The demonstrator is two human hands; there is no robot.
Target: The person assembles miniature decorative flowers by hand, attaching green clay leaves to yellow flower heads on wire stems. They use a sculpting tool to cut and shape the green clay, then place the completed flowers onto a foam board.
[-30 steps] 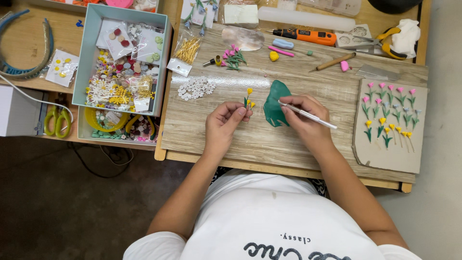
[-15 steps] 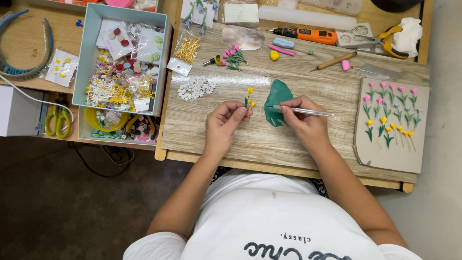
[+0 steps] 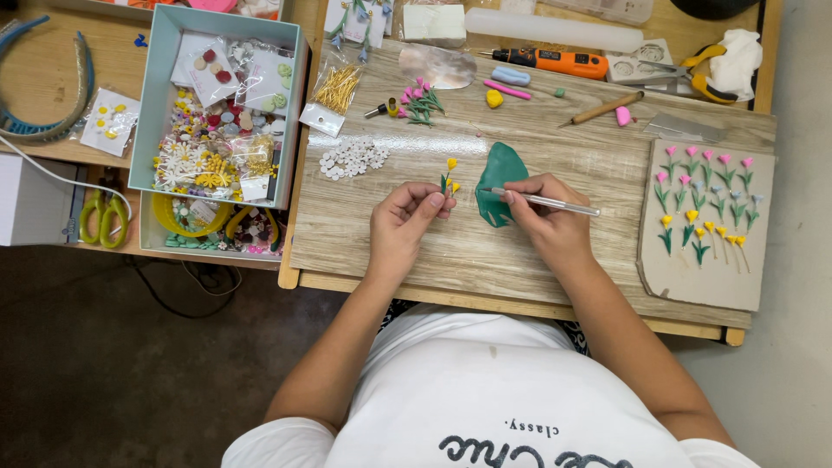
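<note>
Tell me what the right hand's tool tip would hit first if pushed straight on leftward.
The right hand holds a thin tool whose tip already sits at the green clay sheet, so that comes first; beyond it, probably the left hand.

A pale blue open box (image 3: 293, 104) stands at the tabletop's left edge, filled with small clear packets (image 3: 208, 78) of coloured pieces. A clear bag of gold pins (image 3: 331, 94) lies just right of it.
</note>
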